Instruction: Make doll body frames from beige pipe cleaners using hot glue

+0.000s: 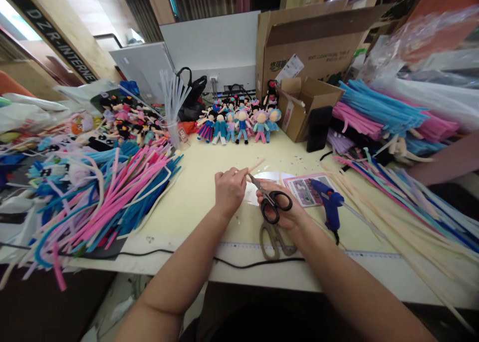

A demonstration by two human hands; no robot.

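Observation:
My left hand (231, 189) is closed around a short cream pipe cleaner (256, 165), whose end sticks out to the upper right. Black-handled scissors (272, 202) lie in my right hand (286, 209), which is closed round them below the handles. The scissor tips point up and left and meet the left hand's fingertips; whether they touch the pipe cleaner I cannot tell. Beneath the right hand, a second pair of scissors with tan handles (275, 244) rests on the table. A blue glue gun (328, 202) lies to the right, on the edge of a picture card (305, 189).
Bundles of coloured pipe cleaners (108, 192) cover the left side, and more cream pipe cleaners (374, 212) spread at right. Several small dolls (241, 125) stand at the back before a cardboard box (310, 102). A black phone (319, 129) stands upright. A black cable (239, 266) crosses the front.

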